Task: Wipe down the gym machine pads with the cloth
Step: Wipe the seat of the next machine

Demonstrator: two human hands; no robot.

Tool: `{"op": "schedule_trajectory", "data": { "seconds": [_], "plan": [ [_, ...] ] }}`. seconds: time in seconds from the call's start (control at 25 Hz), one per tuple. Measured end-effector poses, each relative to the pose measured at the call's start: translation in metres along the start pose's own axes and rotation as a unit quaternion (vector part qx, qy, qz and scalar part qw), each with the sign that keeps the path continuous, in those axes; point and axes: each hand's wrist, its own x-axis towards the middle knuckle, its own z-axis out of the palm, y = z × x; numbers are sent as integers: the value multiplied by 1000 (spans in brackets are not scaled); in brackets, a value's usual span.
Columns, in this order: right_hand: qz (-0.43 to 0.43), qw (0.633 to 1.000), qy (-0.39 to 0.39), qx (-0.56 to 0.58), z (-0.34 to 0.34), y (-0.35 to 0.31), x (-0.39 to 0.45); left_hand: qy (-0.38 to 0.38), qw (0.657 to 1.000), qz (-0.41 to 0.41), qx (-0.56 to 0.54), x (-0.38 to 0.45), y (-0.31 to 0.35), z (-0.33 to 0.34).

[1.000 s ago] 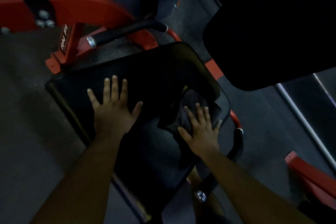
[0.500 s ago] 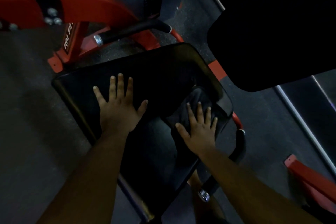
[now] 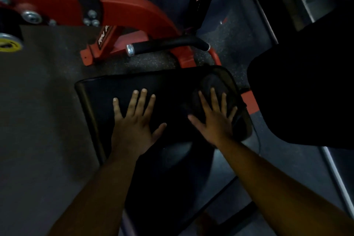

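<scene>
Lying on the far right corner of the black seat pad (image 3: 118, 92), the dark cloth (image 3: 212, 84) is pressed flat under the right hand (image 3: 214, 119), whose fingers are spread wide on top of it. The left hand (image 3: 134, 126) is laid palm down on the bare pad beside it, fingers likewise splayed, nothing held. A black handle grip (image 3: 164, 45) and the red frame (image 3: 134, 7) are seen beyond the pad; a second dark pad (image 3: 306, 92) is seen to the right.

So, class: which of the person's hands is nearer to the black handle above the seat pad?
Left. The left hand lies below the black handle; the right hand sits further right, on the cloth.
</scene>
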Motion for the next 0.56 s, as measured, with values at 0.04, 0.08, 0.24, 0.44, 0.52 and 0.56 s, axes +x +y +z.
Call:
{"op": "schedule_trajectory", "data": {
  "seconds": [0.04, 0.08, 0.24, 0.44, 0.52, 0.56],
  "plan": [
    [5, 1000, -5, -8, 5, 14, -20, -2, 1000, -2, -2, 0, 0, -1],
    [21, 1000, -11, -12, 7, 23, -26, -3, 1000, -6, -5, 0, 0, -2],
    [111, 993, -20, 26, -10, -12, 36, -6, 1000, -8, -11, 1, 1, -4],
    [33, 999, -28, 1, -11, -19, 27, -1, 1000, -18, -18, 0, 2, -4],
    [6, 998, -30, -61, -13, 12, 7, -8, 1000, -20, -19, 0, 0, -3],
    [21, 997, -23, -69, -17, 23, 10, -10, 999, -22, -23, 0, -1, -2]
  ]
}}
